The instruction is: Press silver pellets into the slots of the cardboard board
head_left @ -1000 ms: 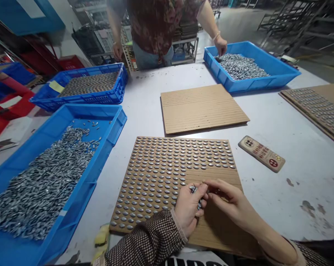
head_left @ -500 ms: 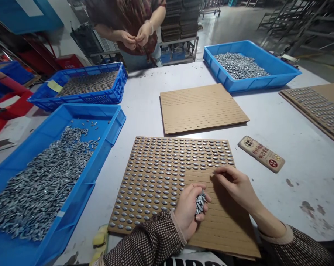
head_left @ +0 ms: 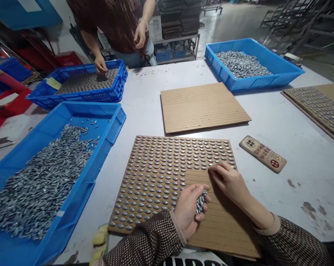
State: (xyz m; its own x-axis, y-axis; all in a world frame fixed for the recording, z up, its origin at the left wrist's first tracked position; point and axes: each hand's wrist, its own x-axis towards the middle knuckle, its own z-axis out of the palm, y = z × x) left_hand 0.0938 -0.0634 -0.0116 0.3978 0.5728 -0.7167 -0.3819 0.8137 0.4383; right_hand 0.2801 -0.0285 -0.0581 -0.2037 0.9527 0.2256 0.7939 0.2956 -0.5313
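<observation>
A loose handful of small grey, spindle-shaped metal pieces (head_left: pixel 200 203) rests in my left hand (head_left: pixel 187 207), its fingers curled around them above the cardboard sheet. My right hand (head_left: pixel 229 183) pinches at the sheet's surface, at the end of a partly filled row; one metal piece seems to be between its fingertips, mostly hidden. The slotted cardboard sheet (head_left: pixel 224 229) lies in front of me. Rows of the same pieces are set in its slots across the back and left, while bare slots show at the front right under my hands.
Left stands a blue tray (head_left: pixel 100 155) of loose pieces, another blue tray (head_left: pixel 277 79) at back right. A slotted cardboard stack (head_left: pixel 202 107), a phone (head_left: pixel 263 154) and a filled sheet (head_left: pixel 322 107) lie on the table. A co-worker's hand (head_left: pixel 100 63) reaches into a blue crate (head_left: pixel 92 95).
My right hand has shifted slightly left and up to the row's end. My left hand stays put. The co-worker's hands have parted, one now reaching down into the crate.
</observation>
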